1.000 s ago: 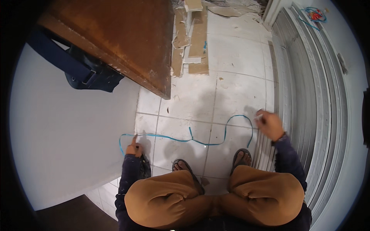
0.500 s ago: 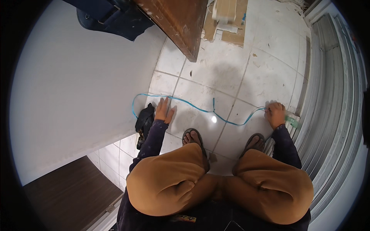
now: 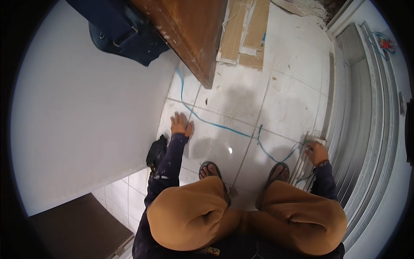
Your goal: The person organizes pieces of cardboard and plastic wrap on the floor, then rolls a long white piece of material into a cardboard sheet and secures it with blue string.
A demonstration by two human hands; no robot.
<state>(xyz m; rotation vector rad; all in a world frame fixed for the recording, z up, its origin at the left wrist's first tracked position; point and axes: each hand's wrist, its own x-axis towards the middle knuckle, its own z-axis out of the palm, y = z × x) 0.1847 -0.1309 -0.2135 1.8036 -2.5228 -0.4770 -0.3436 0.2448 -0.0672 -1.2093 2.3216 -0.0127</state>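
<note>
A thin blue cord (image 3: pixel 222 127) runs over the white tiles, from beside the wall up at the wooden panel to my right hand, with a short branch standing off it. My left hand (image 3: pixel 180 126) rests palm down on the floor just below the cord, fingers spread, nothing held. My right hand (image 3: pixel 315 153) is closed on the cord near some long pale strips (image 3: pixel 299 170) lying by the metal track. A crumpled black object (image 3: pixel 156 150) lies beside my left forearm, against the wall.
A wooden panel (image 3: pixel 185 34) juts in at upper left, with a navy bag (image 3: pixel 125 47) beside it. Torn cardboard (image 3: pixel 252 39) lies beyond. Grey metal tracks (image 3: pixel 358 129) run along the right; a blue cord tangle with something red (image 3: pixel 384 43) is above them. My sandalled feet are below.
The cord's left loop has straightened and swung forward toward the wooden panel. My left hand has gone from a pointing finger to spread fingers. My right hand has come down onto the cord.
</note>
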